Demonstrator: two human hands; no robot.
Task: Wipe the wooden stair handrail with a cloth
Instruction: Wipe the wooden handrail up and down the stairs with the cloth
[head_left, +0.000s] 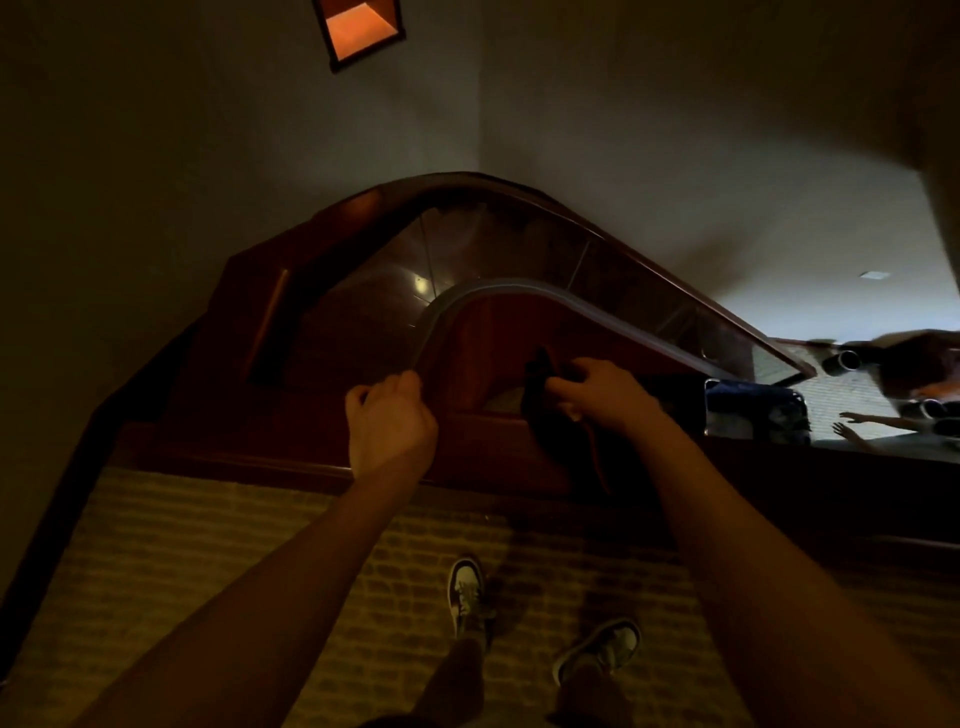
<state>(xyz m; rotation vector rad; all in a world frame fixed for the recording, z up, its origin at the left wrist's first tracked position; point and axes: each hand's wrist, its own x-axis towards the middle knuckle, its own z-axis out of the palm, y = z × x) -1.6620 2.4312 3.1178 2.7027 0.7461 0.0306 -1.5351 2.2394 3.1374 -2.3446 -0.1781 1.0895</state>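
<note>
Your right hand (597, 387) pinches a dark cloth (540, 400), fingers curled round it, the cloth hanging limp below the grip. Your left hand (389, 415) is curled at the lower end of the handrail (519, 286); too dark to tell whether it grips the rail or a corner of cloth. The rail's long axis rises from your left hand, arcs over the curved top, then runs down and right past your right hand. The right hand sits inside that arc, just below the right-hand run, so it's the nearer one to start wiping (my read). Rail is smooth polished wood with a pale sheen on its rounded top. Carpet (208, 545) underfoot is ribbed and woven.
</note>
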